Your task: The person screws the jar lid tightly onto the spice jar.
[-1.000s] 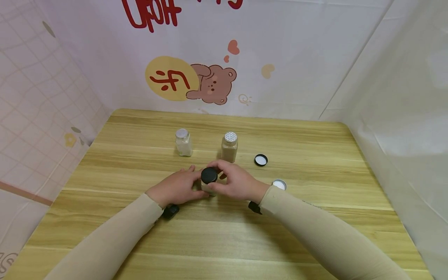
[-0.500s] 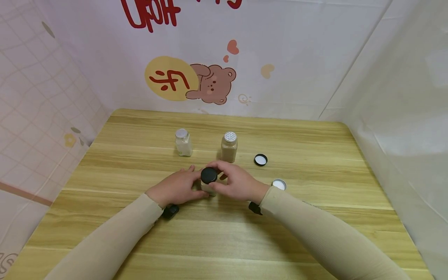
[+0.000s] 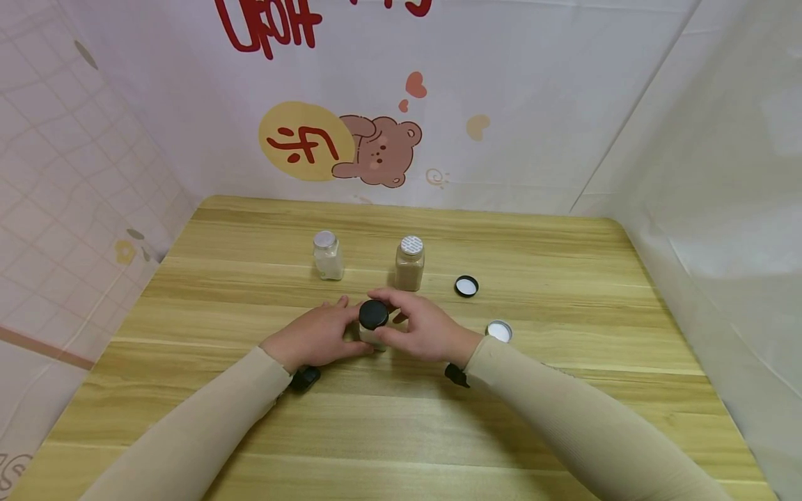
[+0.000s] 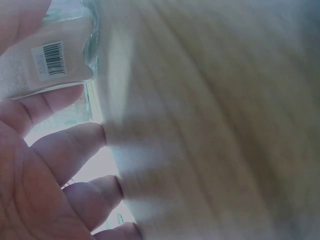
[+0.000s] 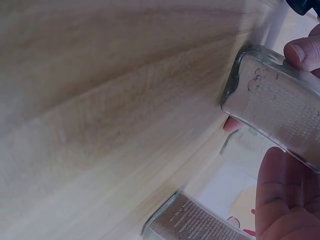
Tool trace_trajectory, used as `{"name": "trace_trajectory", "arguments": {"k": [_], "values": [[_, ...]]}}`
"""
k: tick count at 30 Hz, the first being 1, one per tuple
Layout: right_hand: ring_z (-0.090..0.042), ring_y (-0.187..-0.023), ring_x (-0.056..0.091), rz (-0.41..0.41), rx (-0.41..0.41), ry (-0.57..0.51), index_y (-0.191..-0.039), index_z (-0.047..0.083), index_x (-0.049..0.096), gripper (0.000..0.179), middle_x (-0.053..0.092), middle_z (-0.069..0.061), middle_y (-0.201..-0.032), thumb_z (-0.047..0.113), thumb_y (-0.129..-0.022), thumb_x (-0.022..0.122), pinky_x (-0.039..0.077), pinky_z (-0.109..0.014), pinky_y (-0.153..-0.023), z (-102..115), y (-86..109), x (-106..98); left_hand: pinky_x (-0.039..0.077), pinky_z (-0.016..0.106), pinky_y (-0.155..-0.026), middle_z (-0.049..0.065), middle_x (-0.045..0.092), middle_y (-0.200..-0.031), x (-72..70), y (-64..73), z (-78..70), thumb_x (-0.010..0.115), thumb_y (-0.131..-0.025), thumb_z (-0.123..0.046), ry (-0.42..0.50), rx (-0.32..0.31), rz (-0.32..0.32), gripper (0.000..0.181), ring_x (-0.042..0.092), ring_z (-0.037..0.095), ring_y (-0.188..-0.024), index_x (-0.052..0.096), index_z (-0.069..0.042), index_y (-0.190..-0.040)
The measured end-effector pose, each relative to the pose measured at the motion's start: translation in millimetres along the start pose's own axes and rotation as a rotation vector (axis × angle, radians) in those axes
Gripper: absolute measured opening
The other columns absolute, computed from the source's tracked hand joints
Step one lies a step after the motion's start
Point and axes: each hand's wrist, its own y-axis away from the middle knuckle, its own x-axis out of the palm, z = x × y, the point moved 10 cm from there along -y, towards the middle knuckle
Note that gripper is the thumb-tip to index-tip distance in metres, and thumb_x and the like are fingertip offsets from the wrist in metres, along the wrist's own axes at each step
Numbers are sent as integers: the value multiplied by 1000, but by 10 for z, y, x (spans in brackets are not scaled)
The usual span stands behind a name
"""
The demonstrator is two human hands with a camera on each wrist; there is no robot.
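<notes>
A square glass spice jar (image 3: 372,337) stands upright on the table with a black lid (image 3: 374,314) on top. My left hand (image 3: 321,334) holds the jar's body between thumb and fingers. From the other side, my right hand (image 3: 426,325) grips the lid with thumb and fingertips. A barcode label shows on the glass jar (image 4: 40,62) in the left wrist view, above the fingers of my left hand (image 4: 45,175). Pale powder fills the jar (image 5: 277,95) in the right wrist view, where the left thumb (image 5: 303,52) presses its side above my right hand (image 5: 290,200).
Behind my hands stand a jar of white contents (image 3: 328,257) and a jar of brownish powder (image 3: 410,268), both with sealed mouths. To the right, a black lid (image 3: 466,286) and a silver-rimmed lid (image 3: 499,330) lie with white insides up. A printed curtain (image 3: 532,139) hangs behind the table.
</notes>
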Motion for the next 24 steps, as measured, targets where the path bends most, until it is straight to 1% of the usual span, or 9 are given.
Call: {"name": "trace_trajectory", "arguments": {"k": [4, 9, 11, 14, 17, 20, 24], "values": [[-23, -116, 66, -13, -7, -13, -144, 8, 58, 46, 68, -5, -137, 14, -99, 71, 59, -40, -95, -3, 0, 3, 34, 69, -120, 10, 62, -149, 7, -2, 12, 73, -95, -57, 3, 3, -3, 76, 41, 51, -149, 49, -23, -158], [-22, -113, 67, -28, 15, -23, -137, 10, 61, 41, 70, -3, -130, 15, -99, 74, 59, -39, -95, -28, -3, 4, 33, 70, -121, 10, 63, -149, 19, -7, 19, 73, -95, -58, 6, 1, 0, 76, 41, 51, -149, 49, -24, -159], [-22, -113, 67, -32, 25, -23, -138, 9, 59, 43, 70, -4, -129, 16, -99, 75, 59, -39, -95, -42, -3, 6, 33, 70, -121, 10, 63, -148, 21, -8, 17, 73, -95, -57, 6, 1, 2, 76, 41, 51, -149, 49, -24, -159], [-21, -115, 66, -29, 36, -24, -143, 7, 56, 50, 69, -6, -131, 17, -99, 75, 59, -39, -96, -51, 3, 6, 33, 69, -121, 10, 63, -149, 24, -9, 18, 73, -95, -57, 5, -1, 5, 75, 41, 51, -149, 50, -23, -158], [-21, -116, 66, -21, 24, -22, -149, 6, 52, 55, 68, -8, -135, 17, -100, 74, 58, -39, -97, -33, 7, 6, 33, 69, -121, 10, 62, -150, 24, -9, 19, 73, -95, -56, 5, -1, 5, 74, 41, 51, -149, 51, -24, -157], [-23, -117, 66, -16, -1, -22, -150, 5, 52, 55, 67, -9, -139, 15, -100, 72, 59, -41, -96, -8, 9, 8, 33, 70, -120, 9, 62, -150, 23, -10, 20, 73, -95, -56, 4, 3, 2, 73, 41, 52, -148, 51, -24, -157], [-22, -116, 66, -20, -16, -27, -147, 5, 55, 50, 67, -8, -139, 13, -100, 71, 59, -41, -95, 4, 11, 11, 34, 70, -120, 9, 62, -150, 27, -15, 30, 74, -95, -57, 5, 6, -3, 73, 41, 52, -148, 52, -24, -157]]}}
